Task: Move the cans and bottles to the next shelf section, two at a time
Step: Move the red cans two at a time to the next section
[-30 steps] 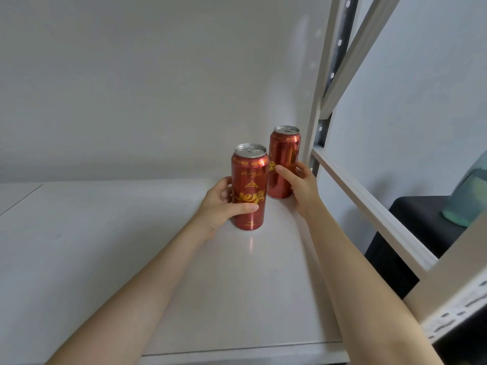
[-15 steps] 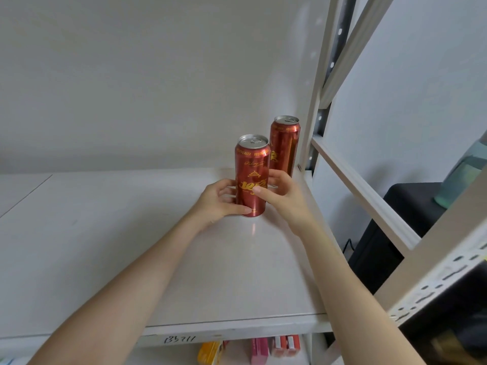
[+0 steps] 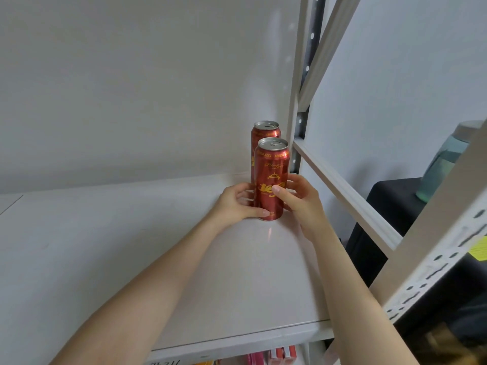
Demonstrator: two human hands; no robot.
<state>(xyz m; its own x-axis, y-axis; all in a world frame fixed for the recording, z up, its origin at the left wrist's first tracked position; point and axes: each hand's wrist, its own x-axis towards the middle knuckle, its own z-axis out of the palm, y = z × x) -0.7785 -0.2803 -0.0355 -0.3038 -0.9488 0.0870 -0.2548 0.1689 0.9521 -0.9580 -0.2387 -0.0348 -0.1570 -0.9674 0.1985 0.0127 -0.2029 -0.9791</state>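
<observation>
Left hand (image 3: 237,204) curls round the front can (image 3: 271,175) low, thumb across its base. The can stands upright at the right end of the shelf (image 3: 131,246), with the rear can (image 3: 264,130) close behind it. Right hand (image 3: 303,204) cups the same can, thumb on the label. Judgement: shift the right hand to the rear can, grip mid-body and lift both straight, clear of the post (image 3: 297,101).
</observation>
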